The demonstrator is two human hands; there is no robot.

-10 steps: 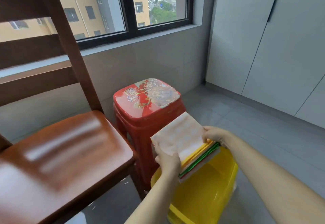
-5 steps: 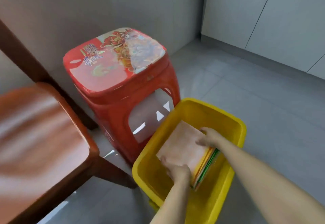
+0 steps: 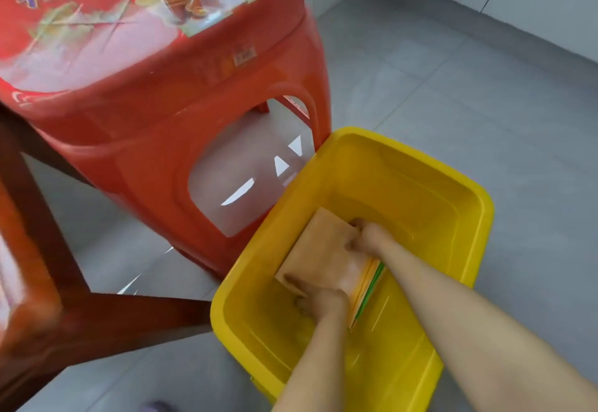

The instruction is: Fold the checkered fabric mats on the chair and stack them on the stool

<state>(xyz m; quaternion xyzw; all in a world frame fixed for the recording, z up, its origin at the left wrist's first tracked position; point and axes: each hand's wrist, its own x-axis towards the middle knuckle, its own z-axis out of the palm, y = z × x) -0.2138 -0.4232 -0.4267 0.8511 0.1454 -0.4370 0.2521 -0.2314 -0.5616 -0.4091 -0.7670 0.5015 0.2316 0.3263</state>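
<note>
Floor (image 3: 453,94): grey tiles.
Chair (image 3: 42,249): brown wood, far left.
Stool (image 3: 181,100): red, top bare.
Mats (image 3: 326,256): stacked inside yellow bin (image 3: 479,227).
Left hand (image 3: 320,301): grips stack's near edge.
Right hand (image 3: 369,240): grips far edge.

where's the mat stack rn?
Head view, lower right: the mat stack sits low inside the yellow tub, beside the red stool, with the left hand and right hand gripping its ends.
</note>
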